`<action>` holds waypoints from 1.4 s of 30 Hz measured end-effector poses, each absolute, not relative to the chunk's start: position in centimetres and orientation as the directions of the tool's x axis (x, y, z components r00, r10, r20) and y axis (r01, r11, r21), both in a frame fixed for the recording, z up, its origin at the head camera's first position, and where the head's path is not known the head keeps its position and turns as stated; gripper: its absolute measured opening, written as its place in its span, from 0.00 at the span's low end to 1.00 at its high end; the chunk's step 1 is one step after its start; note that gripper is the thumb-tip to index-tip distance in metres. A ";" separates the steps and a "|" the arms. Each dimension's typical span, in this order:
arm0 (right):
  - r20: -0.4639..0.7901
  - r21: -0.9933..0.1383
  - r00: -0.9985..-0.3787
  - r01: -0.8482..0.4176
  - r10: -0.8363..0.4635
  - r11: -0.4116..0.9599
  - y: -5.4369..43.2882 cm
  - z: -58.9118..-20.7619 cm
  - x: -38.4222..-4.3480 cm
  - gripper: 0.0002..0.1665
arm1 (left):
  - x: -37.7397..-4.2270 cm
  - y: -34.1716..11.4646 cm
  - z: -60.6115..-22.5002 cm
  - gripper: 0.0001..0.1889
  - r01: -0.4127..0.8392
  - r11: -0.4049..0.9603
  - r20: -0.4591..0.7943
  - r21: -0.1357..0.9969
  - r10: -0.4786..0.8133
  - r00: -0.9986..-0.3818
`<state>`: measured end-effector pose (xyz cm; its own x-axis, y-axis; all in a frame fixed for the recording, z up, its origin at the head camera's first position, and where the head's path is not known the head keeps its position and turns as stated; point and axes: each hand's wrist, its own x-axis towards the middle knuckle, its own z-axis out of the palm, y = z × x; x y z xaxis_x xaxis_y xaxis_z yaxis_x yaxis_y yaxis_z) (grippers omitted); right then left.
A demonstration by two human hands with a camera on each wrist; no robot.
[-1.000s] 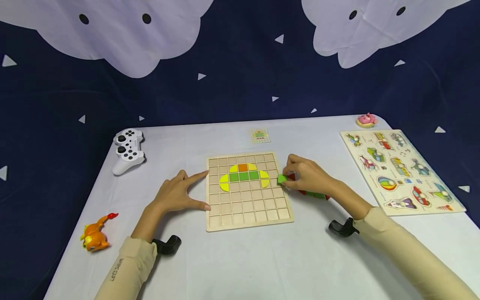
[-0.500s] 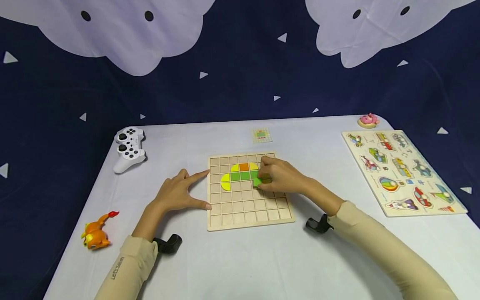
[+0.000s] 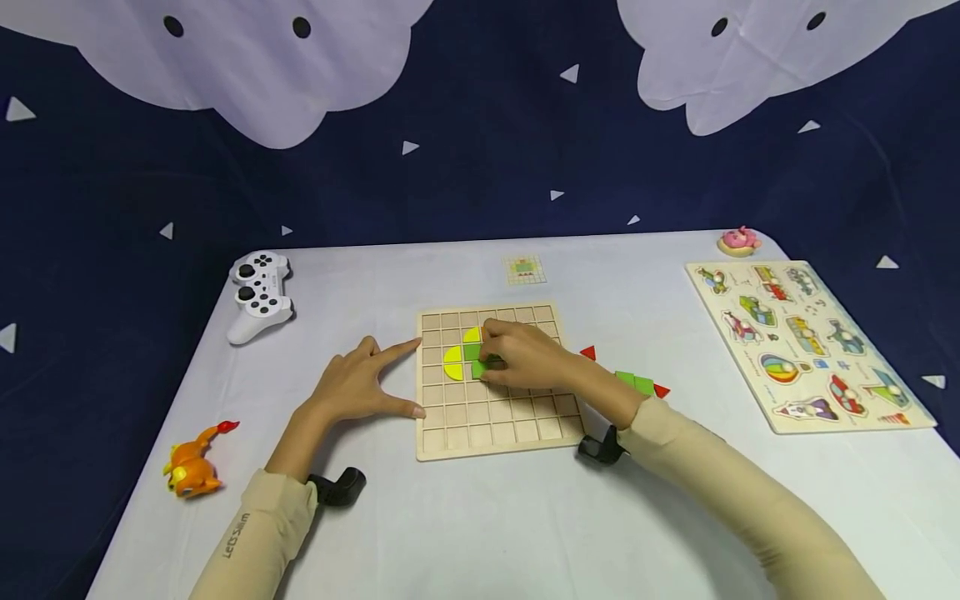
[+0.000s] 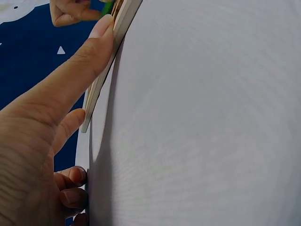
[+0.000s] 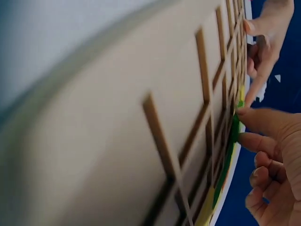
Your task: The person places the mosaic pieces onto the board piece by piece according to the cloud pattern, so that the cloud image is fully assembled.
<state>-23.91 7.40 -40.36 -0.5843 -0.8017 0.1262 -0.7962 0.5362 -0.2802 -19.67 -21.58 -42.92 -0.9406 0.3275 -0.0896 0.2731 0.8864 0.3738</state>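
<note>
A wooden grid board [image 3: 480, 437] lies mid-table. My left hand [image 3: 352, 383] steadies its left edge, with index finger and thumb spread and their tips touching the rim. Over the upper middle of the board, my right hand [image 3: 528, 357] pinches a green square tile [image 3: 478, 371] between thumb and finger, at the cell below a placed green square [image 3: 472, 352]. In the right wrist view the pinched green tile [image 5: 236, 128] is at the board's surface. Yellow rounded pieces [image 3: 453, 363] show to the left. My right hand hides the other pieces placed on the board.
Right of the board lie green squares [image 3: 633, 382] and red triangles [image 3: 661, 391], partly beneath my right forearm. A small pattern card [image 3: 526, 270] lies behind the board. A picture puzzle board [image 3: 810, 350], game controller [image 3: 260, 296], orange toy [image 3: 192, 467] and pink toy [image 3: 738, 242] stand further out.
My right hand has carried the green tile leftward from the board's right edge to the cell under the green row. My left hand has stayed at the board's edge.
</note>
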 end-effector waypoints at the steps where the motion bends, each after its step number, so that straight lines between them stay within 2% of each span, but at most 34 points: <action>1: 0.124 -0.289 -0.579 -0.798 -0.806 0.529 7.3 -40.5 -23.9 0.11 | -19.7 -21.6 -42.9 0.58 0.274 0.886 -0.090 0.374 0.328 -0.940; 14: 0.132 -0.387 -0.587 -0.772 -0.799 0.504 6.5 -41.1 -23.5 0.06 | -19.6 -21.7 -42.8 0.58 0.274 0.885 -0.088 0.377 0.328 -0.940; 22: 0.175 -0.270 -0.591 -0.798 -0.787 0.539 6.7 -41.0 -23.3 0.11 | -19.4 -21.7 -42.9 0.57 0.262 0.887 -0.100 0.380 0.321 -0.942; 28: 0.208 -0.308 -0.646 -0.756 -0.735 0.577 8.9 -40.5 -22.8 0.13 | -19.4 -21.5 -42.9 0.57 0.263 0.887 -0.092 0.380 0.319 -0.943; 35: 0.162 -0.373 -0.723 -0.675 -0.671 0.637 13.7 -39.8 -21.7 0.11 | -19.4 -21.5 -42.9 0.58 0.260 0.887 -0.103 0.382 0.320 -0.942; 42: 0.166 -0.327 -0.793 -0.605 -0.586 0.726 19.2 -40.0 -20.9 0.13 | -19.6 -21.5 -42.9 0.58 0.258 0.887 -0.108 0.383 0.320 -0.941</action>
